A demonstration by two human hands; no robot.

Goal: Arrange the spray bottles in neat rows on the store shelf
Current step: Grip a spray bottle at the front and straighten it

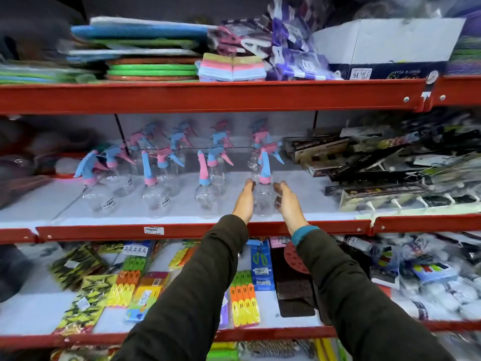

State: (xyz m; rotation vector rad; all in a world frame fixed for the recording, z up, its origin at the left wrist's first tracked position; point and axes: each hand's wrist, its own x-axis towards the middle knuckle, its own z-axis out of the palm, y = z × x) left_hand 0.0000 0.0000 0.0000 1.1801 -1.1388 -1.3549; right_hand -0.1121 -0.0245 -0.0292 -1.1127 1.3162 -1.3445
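Several clear spray bottles with pink and blue trigger heads stand in rows on the white middle shelf. The front right bottle has a pink neck and blue trigger. My left hand lies flat against its left side and my right hand against its right side, fingers straight, cupping the bottle between them. To its left in the front row stand a bottle with a blue collar, one with a pink collar and a tilted one. More bottles stand behind.
Black packaged goods are piled on the same shelf just right of the bottles. A red shelf rail runs along the front edge. Sponges and mats fill the shelf above; clothespin packs and small items lie on the shelf below.
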